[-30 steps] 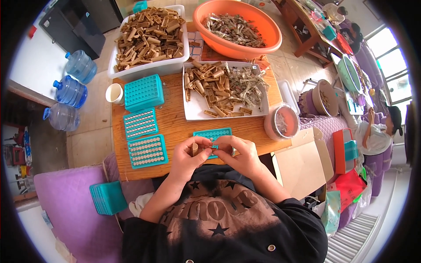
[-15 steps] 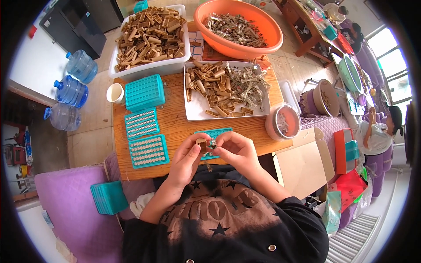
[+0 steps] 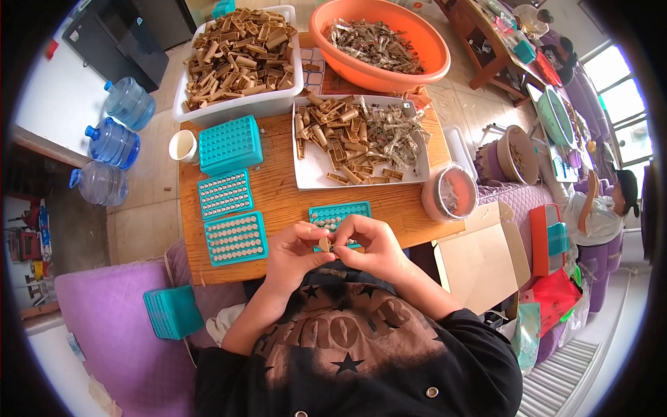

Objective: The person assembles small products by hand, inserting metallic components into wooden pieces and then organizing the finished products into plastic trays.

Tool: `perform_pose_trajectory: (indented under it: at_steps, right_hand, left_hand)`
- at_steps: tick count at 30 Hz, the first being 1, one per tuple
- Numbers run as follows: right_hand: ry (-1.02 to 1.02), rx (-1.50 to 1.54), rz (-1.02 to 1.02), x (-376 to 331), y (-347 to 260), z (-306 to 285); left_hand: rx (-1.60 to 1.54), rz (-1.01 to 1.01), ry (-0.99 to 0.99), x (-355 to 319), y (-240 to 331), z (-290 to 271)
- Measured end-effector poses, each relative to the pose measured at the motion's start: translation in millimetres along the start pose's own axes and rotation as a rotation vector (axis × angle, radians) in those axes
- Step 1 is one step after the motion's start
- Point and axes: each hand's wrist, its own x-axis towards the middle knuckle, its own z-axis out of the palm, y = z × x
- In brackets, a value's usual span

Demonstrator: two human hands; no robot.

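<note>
With fingers and thumb of the left hand (image 3: 295,251) pinched nearly closed, holds a brown casing (image 3: 324,244) at the near side of a partly filled teal tray (image 3: 340,206). With right hand (image 3: 375,244) curled close beside it, cannot tell its opening or hold. Has two filled trays (image 3: 240,260) leftward, a white box (image 3: 310,165) beyond.
</note>
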Motion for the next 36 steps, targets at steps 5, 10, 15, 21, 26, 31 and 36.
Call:
perform_pose_trajectory:
  at_steps: [5,10,15,21,26,31,36]
  right_hand:
    - [-0.134,-0.082,0.016,-0.2,2.4,-11.5]
    - [-0.013,0.209,-0.086,6.2,22.3,-4.5]
    - [-0.01,0.137,0.152,-2.4,12.2,6.8]
    - [0.22,-0.436,-0.23,-0.8,20.2,12.2]
    - [0.187,-0.347,-0.071,-0.3,18.6,12.7]
    - [0.098,-0.401,-0.081,-1.2,32.1,7.9]
    - [0.006,-0.307,0.034,1.2,35.9,-2.0]
  left_hand:
    - [0.056,-0.069,-0.095,-1.1,5.1,0.3]
    - [-0.124,-0.148,0.062,2.5,13.5,20.7]
    - [0.198,0.045,0.151,2.8,9.4,21.9]
    - [-0.165,-0.106,0.24,1.3,4.8,19.6]
    - [-0.241,-0.247,0.292,6.9,1.9,13.4]
    - [0.016,-0.164,0.174,1.4,-19.1,-9.4]
    - [-0.229,-0.396,0.263,1.7,-8.0,-4.0]
